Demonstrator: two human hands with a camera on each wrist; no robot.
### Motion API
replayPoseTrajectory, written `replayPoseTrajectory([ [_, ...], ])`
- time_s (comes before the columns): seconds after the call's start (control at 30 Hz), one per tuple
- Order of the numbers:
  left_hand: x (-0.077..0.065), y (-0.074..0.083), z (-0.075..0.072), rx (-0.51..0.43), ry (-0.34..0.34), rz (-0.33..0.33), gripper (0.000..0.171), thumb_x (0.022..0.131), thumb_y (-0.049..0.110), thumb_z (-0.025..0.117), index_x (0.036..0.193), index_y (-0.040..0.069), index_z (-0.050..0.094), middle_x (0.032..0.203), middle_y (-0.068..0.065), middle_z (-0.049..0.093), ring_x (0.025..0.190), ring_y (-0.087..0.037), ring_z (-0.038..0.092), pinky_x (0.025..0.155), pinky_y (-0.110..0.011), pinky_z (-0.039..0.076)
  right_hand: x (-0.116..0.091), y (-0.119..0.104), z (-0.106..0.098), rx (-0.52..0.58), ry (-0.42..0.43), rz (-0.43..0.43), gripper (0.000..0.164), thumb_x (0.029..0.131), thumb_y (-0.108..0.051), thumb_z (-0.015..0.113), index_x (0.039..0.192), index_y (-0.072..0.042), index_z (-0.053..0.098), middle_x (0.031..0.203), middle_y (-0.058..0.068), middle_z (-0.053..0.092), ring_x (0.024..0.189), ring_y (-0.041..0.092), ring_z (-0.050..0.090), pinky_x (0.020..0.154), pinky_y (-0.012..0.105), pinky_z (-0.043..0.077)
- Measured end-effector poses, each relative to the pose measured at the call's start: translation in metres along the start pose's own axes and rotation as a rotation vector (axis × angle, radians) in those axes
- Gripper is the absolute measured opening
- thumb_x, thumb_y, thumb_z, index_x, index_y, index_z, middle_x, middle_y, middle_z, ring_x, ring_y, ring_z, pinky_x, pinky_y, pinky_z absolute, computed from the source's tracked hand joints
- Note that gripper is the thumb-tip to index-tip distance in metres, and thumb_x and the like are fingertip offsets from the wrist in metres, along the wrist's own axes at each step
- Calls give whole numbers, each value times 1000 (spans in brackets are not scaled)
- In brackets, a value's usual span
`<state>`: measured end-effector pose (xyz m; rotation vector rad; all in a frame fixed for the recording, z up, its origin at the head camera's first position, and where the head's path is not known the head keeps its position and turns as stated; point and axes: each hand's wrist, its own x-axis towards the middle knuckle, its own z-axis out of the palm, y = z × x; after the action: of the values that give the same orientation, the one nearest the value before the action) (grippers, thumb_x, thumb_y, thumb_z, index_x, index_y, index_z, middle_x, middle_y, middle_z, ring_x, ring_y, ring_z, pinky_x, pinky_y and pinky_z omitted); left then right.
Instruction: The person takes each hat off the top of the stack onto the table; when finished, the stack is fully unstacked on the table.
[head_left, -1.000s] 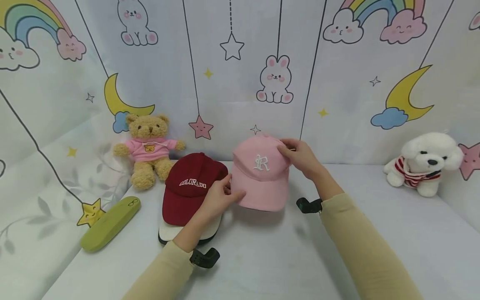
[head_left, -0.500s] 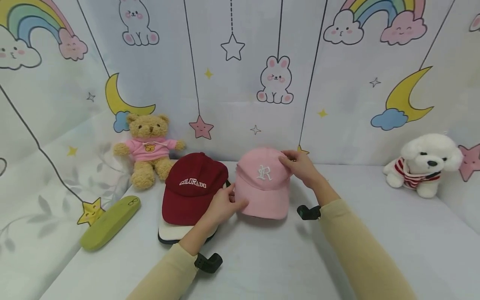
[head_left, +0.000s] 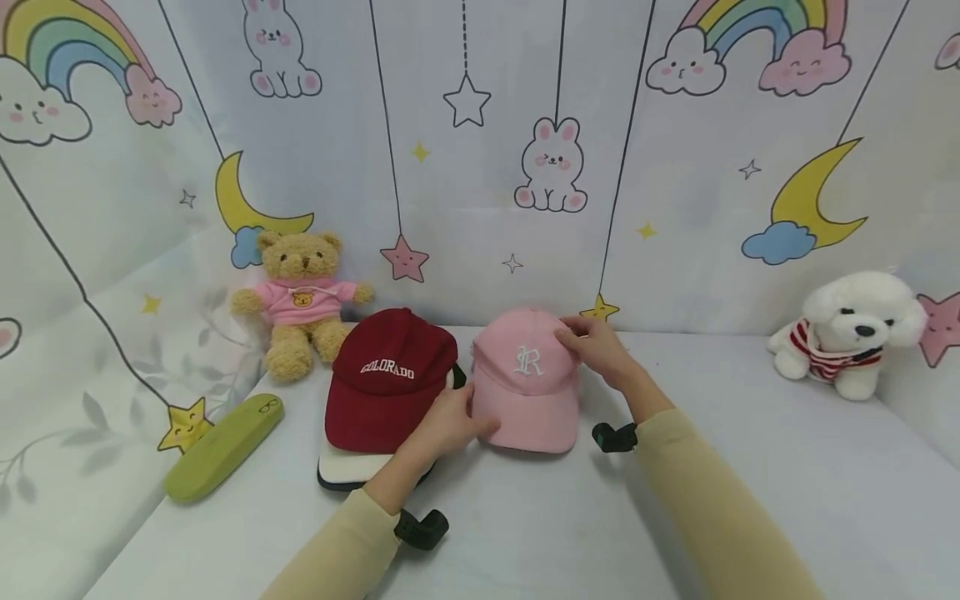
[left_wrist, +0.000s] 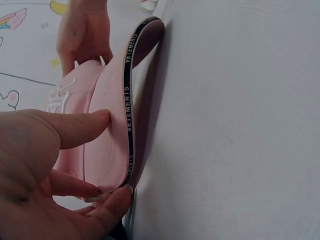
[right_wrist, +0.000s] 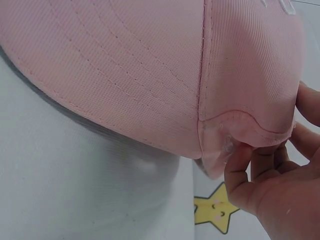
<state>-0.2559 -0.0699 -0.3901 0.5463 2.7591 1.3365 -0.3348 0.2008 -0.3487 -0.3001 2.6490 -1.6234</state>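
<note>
Pink cap [head_left: 525, 421] is held btwn both hands, front facing the head cam. Its brim side is pinched by the L hand [head_left: 447, 421], thumb on top, fingers at the edge; its crown's lower edge is pinched by the R hand [head_left: 596, 346]. Crown is marked w/ a white gothic "R"; brim is stitched in curved rows & edged beneath w/ black tape, lettered VETEMENTS. Whether the table [head_left: 570, 517] is touched by the brim can't be told. Just L of the L hand, a white cap [head_left: 352, 468] is partly covered by a red cap [head_left: 375, 408], lettered COLORADO.
</note>
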Motion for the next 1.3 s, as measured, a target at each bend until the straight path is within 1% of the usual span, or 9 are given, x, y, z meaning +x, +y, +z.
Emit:
replayPoseTrajectory([
  [0.17, -2, 0, -1, 28, -17, 10, 54, 87, 17, 75, 133, -6, 57, 111, -14, 70, 91, -18, 60, 80, -39, 53, -1, 1, 2, -16, 2, 6, 48, 105, -25, 56, 143, 3, 51, 127, 22, 56, 104, 28, 54, 81, 30, 49],
  [0.4, -7, 6, -5, -17, -52, -75, 50, 87, 19, 77, 131, 2, 60, 107, -6, 69, 91, -18, 59, 79, -39, 52, -2, 3, 3, -49, 14, 10, 49, 106, -27, 54, 145, 2, 49, 131, 22, 54, 111, 31, 54, 88, 35, 50],
  [0.53, -9, 8, -7, -32, -56, -80, 54, 87, 19, 78, 134, 3, 58, 107, -8, 68, 91, -20, 60, 74, -38, 52, -3, 3, 2, -70, 17, 0, 50, 106, -28, 54, 145, 3, 48, 132, 22, 54, 116, 33, 52, 92, 40, 49],
  [0.7, -12, 7, -8, -55, -40, -89, 72, 88, 23, 79, 147, -2, 46, 124, -16, 64, 104, -26, 62, 81, -42, 54, -2, 1, 0, -105, 25, -17, 51, 105, -30, 55, 144, 2, 50, 132, 22, 54, 118, 34, 51, 95, 43, 48],
  [0.77, -14, 6, -8, -73, -28, -95, 75, 88, 24, 79, 149, -2, 43, 131, -18, 60, 110, -28, 61, 84, -43, 54, -2, 0, 0, -115, 25, -21, 52, 104, -31, 56, 144, 1, 50, 132, 22, 54, 118, 34, 51, 95, 45, 47],
  [0.9, -16, 2, -8, -109, -1, -85, 76, 89, 29, 78, 150, 0, 43, 133, -16, 57, 114, -30, 59, 85, -44, 54, -2, -2, 0, -130, 23, -26, 53, 103, -32, 58, 144, 1, 49, 130, 22, 54, 117, 35, 50, 94, 44, 47],
  [1.0, -19, -1, -9, -165, 12, -64, 74, 90, 30, 77, 151, 4, 43, 135, -14, 57, 117, -30, 58, 88, -45, 53, -3, -3, 0, -147, 16, -40, 56, 102, -32, 60, 146, 1, 48, 130, 21, 55, 118, 34, 51, 94, 45, 48],
  [1.17, -23, -8, -11, -263, 21, -31, 74, 92, 29, 76, 153, 6, 41, 141, -14, 53, 122, -31, 55, 95, -46, 51, -6, -8, 2, -211, 24, -93, 62, 100, -33, 63, 148, 1, 45, 135, 24, 52, 123, 38, 50, 98, 51, 47],
  [1.3, -27, -10, -14, -310, 25, 14, 74, 93, 25, 76, 154, 5, 39, 144, -16, 51, 126, -32, 53, 100, -46, 48, -12, -13, 5, -285, 46, -121, 68, 97, -38, 67, 150, -2, 43, 141, 25, 44, 125, 41, 46, 98, 56, 46],
])
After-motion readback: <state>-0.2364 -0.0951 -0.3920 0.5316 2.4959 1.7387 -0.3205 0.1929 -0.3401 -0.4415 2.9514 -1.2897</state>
